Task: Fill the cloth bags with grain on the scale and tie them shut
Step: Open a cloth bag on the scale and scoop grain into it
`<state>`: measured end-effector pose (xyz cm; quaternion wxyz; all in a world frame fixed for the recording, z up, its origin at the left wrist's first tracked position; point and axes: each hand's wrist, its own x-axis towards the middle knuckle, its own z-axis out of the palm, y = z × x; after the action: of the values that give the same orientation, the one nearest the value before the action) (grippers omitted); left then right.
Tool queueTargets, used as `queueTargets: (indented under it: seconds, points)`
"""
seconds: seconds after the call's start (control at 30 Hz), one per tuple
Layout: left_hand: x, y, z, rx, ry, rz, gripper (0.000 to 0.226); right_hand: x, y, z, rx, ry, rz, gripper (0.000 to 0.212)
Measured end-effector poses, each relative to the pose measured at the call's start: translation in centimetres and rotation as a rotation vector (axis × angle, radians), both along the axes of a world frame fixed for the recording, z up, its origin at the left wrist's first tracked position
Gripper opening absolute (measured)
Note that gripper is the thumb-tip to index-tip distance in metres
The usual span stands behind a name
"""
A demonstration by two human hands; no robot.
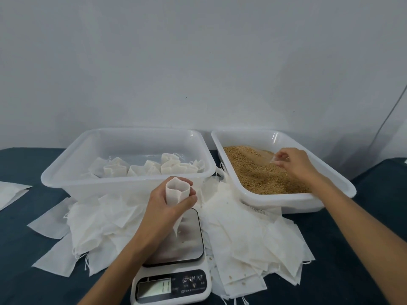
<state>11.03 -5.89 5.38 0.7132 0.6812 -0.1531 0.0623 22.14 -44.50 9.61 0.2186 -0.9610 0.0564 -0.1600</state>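
On the dark blue tabletop (26, 249), the scale (176, 256) sits at the near middle, and everything else lies around it. Far left of the scale, a flat white sheet (11, 193) lies by itself at the edge of view. Loose empty bags (88, 221) are heaped just left of the scale, touching and overlapping each other. Behind the scale and to its left stands a clear plastic tub (66, 172) holding filled bags (141, 167) packed close together along its near wall. The left hand (167, 208) is above the scale's steel plate, fingers and thumb curled round an open cloth bag (177, 194), mouth up, its lower end hanging down to the plate. A few stray grains lie on the plate, and the lit display (154, 288) at the scale's near end shows digits. Right of the scale spreads a second heap of empty bags (253, 234). Behind that heap, to the scale's right, a white tub (286, 202) holds grain (259, 172). The right hand (293, 160) reaches into it, fingertips pinching a small clear scoop (272, 158) that dips into the grain.
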Motion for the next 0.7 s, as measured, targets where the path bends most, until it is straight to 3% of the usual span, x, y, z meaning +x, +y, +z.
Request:
queueTargets:
  seconds: [0.27, 0.47, 0.7]
  points:
    - [0.0, -0.1, -0.1, 0.048, -0.014, 0.002, 0.021, -4.9, 7.2, 2.2, 0.155, -0.043, 0.417, 0.026]
    - [0.0, 0.0, 0.1, 0.050, -0.012, 0.023, 0.018, -7.1, 10.3, 4.3, -0.020, -0.062, 0.627, 0.022]
    - [0.4, 0.1, -0.3, 0.080, -0.015, 0.025, 0.020, -7.6, 11.6, 6.7, -0.275, -0.195, 0.601, 0.026]
